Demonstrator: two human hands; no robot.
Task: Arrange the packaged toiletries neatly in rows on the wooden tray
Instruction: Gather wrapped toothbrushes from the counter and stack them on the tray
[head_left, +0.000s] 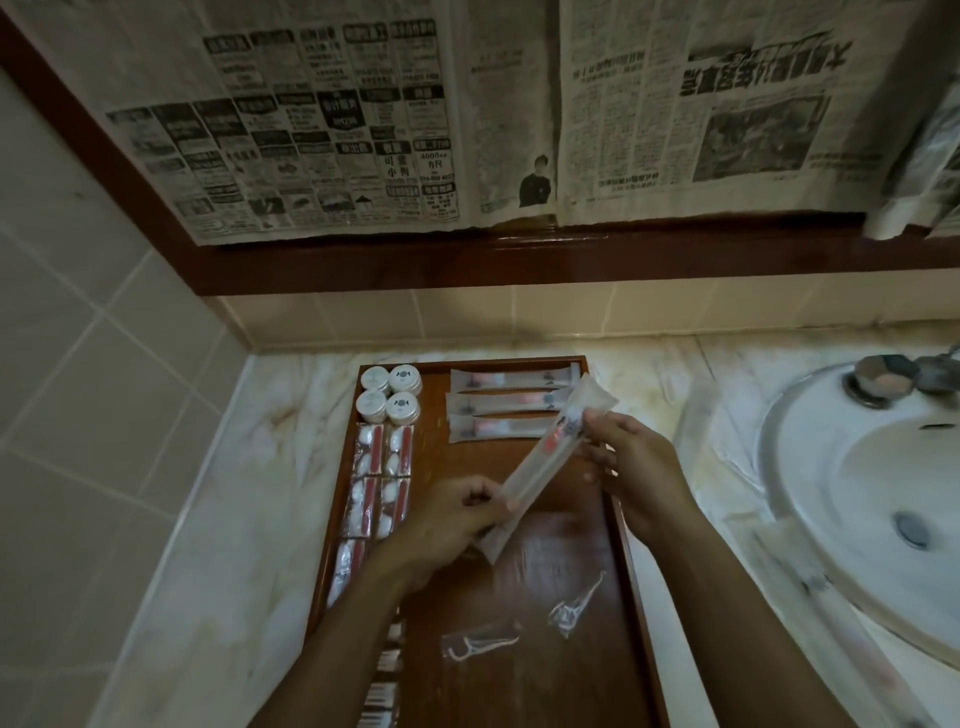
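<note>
A wooden tray (545, 519) lies on the marble counter. Both hands hold one long packaged toothbrush (540, 467) tilted above the tray: my left hand (447, 525) grips its near end, my right hand (634, 467) pinches its middle. Three similar toothbrush packs (511, 405) lie in a row at the tray's far right. Several round white lidded tubs (389, 397) sit at the far left corner. Below them, small clear packets with red and white contents (376, 478) run in two columns along the left side. Two wrapped floss picks (483, 644) lie loose near the front.
A white sink basin (872, 499) with a metal tap (883, 376) is at the right. More clear-wrapped packs (696, 415) lie on the counter between tray and sink. Tiled walls rise behind and at the left; newspaper (363, 119) covers the framed mirror above.
</note>
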